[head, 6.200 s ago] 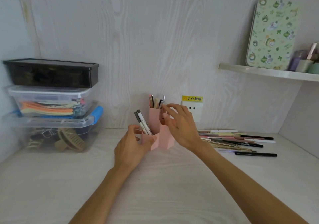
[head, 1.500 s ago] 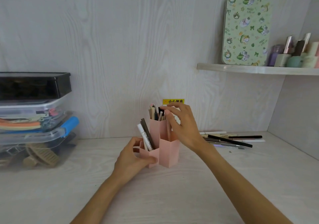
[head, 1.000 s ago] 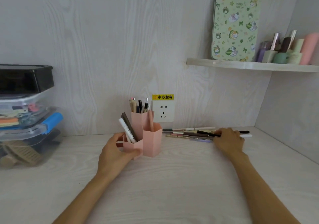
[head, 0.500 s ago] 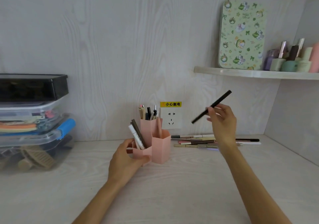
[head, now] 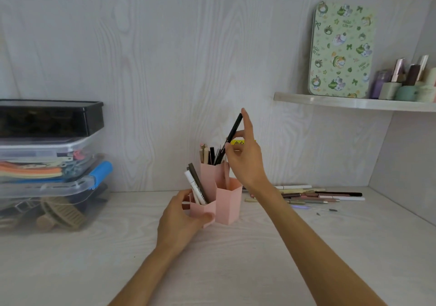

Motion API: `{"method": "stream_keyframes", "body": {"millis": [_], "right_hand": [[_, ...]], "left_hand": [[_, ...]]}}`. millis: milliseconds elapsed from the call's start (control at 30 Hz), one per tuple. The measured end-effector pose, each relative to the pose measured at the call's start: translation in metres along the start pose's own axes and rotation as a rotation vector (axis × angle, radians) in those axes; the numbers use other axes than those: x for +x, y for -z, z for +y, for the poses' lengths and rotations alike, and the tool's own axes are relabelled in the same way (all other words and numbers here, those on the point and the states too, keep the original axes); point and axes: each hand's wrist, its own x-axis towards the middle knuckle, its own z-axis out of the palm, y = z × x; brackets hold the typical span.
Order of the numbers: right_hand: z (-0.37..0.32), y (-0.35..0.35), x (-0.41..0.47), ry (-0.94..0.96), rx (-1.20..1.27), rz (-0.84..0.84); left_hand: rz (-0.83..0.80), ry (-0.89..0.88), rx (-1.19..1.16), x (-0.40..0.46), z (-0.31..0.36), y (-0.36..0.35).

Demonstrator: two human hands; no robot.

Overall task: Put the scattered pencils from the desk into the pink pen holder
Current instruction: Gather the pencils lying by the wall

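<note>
The pink pen holder (head: 227,202), made of hexagonal cups, stands mid-desk near the back wall, with several pens in its tall rear cup and two markers in the low front cup. My left hand (head: 181,218) grips the low front cup. My right hand (head: 245,162) pinches a black pencil (head: 232,133) above the tall rear cup, its lower end among the pens there and its top tilted right. Several scattered pencils (head: 313,196) lie on the desk to the right of the holder.
Stacked plastic storage boxes (head: 49,164) fill the left side against the wall. A wall shelf (head: 354,103) at upper right carries a green tin and small bottles. A wall socket with a yellow label sits behind my right hand.
My right hand carried the black pencil from the right over to the holder and lowered its tip into the tall rear cup. My left hand kept its hold on the front cup.
</note>
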Motion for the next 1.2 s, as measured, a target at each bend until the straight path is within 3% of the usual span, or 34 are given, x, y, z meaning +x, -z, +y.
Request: {"method": "stream_keyframes", "body": {"millis": [300, 433, 567, 733, 800, 900, 967, 1033, 1100, 1200], "right_hand": [[0.007, -0.005, -0.009, 0.221, -0.437, -0.127], [0.015, 0.011, -0.014, 0.178, -0.379, -0.199], [0.041, 0.057, -0.026, 0.119, -0.47, -0.215], [0.094, 0.137, -0.055, -0.127, -0.673, -0.133], [0.108, 0.155, -0.066, -0.221, -0.694, -0.119], [0.121, 0.164, -0.072, -0.314, -0.694, -0.183], [0.126, 0.163, -0.072, -0.348, -0.687, -0.236], [0.128, 0.159, -0.074, -0.34, -0.657, -0.276], [0.126, 0.156, -0.076, -0.298, -0.622, -0.304], [0.122, 0.153, -0.078, -0.211, -0.553, -0.366]], "left_hand": [[-0.003, 0.004, 0.014, 0.0, 0.001, 0.0], [0.016, -0.004, 0.033, 0.0, 0.002, 0.001], [0.065, -0.016, 0.08, -0.002, 0.004, 0.001], [0.185, -0.075, 0.21, -0.011, 0.023, 0.002], [0.345, -0.226, 0.229, -0.017, 0.035, 0.002], [0.471, -0.686, 0.2, -0.026, 0.056, -0.007], [0.349, -0.976, 0.269, -0.031, 0.07, -0.025], [0.185, -1.132, 0.465, -0.031, 0.081, -0.047], [0.006, -1.077, 0.782, -0.031, 0.093, -0.073], [-0.19, -0.744, 1.151, -0.021, 0.095, -0.108]]}}
